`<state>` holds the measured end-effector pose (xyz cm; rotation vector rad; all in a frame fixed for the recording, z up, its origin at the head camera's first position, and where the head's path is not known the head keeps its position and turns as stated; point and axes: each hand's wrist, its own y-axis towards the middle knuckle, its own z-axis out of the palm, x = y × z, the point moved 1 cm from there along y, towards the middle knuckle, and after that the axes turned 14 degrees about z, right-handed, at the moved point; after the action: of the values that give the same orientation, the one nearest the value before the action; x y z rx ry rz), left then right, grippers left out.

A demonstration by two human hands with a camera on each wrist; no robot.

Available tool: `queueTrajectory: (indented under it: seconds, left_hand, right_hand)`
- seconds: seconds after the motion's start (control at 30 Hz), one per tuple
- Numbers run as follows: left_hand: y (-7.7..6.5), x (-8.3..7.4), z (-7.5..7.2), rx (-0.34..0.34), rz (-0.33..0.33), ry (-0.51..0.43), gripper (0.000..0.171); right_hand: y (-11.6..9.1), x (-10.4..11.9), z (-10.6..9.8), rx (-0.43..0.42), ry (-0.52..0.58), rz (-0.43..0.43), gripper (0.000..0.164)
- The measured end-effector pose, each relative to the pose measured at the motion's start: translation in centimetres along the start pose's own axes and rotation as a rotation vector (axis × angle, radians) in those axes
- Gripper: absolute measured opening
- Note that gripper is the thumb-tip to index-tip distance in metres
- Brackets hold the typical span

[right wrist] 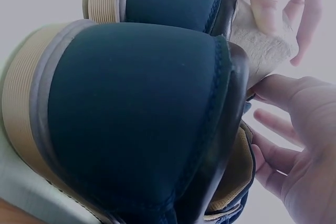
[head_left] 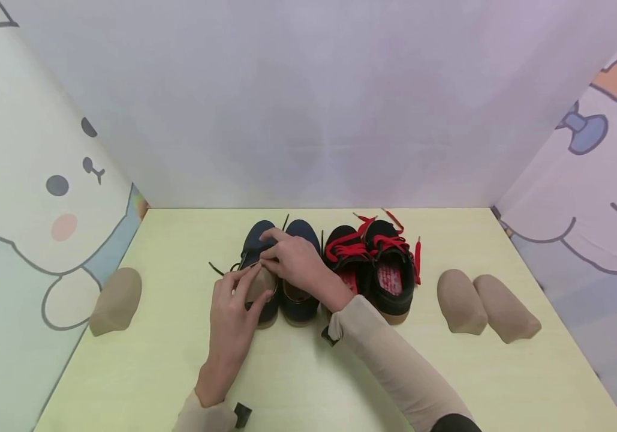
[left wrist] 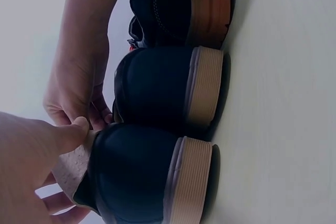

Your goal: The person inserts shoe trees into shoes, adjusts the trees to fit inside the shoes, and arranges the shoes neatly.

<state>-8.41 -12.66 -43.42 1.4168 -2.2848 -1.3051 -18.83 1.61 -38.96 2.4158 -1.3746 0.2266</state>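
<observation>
A pair of navy lace-up shoes stands upright side by side, toes pointing away: the left shoe point(head_left: 258, 235) and the right shoe point(head_left: 301, 229). A beige moulded shoe insert point(left wrist: 73, 167) sits partly in the opening of the left shoe, its heel end showing above the collar. My left hand point(head_left: 234, 307) grips this insert, thumb on the near end and fingers along the far side. Over the front of the same opening, my right hand point(head_left: 298, 261) pinches the left shoe's edge near the tongue. The insert's front part is hidden inside the shoe.
To the right of the navy pair stand black shoes point(head_left: 397, 303) with loose red laces point(head_left: 351, 249), partly under my right forearm. One beige insert point(head_left: 117, 300) lies at the table's left edge; two more inserts point(head_left: 462, 300) lie at the right. Walls rise behind and at both sides.
</observation>
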Motion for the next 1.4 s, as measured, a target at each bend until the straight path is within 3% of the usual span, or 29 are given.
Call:
queueTrajectory:
  seconds: [0.43,0.97,1.4]
  left_hand:
    - [0.1,0.5,0.2,-0.002,-0.008,0.021,0.059]
    - [1.3,1.0,-0.2,0.023,0.012,0.053,0.05]
    - [1.3,1.2,0.4,0.067,-0.044,0.036,0.045]
  right_hand:
    - [0.2,0.2,-0.2,0.018,0.021,-0.017,0.018]
    - [0.4,0.2,-0.3,0.03,0.028,-0.007,0.017]
    - [0.2,-0.1,-0.1,0.035,0.029,0.013,0.019]
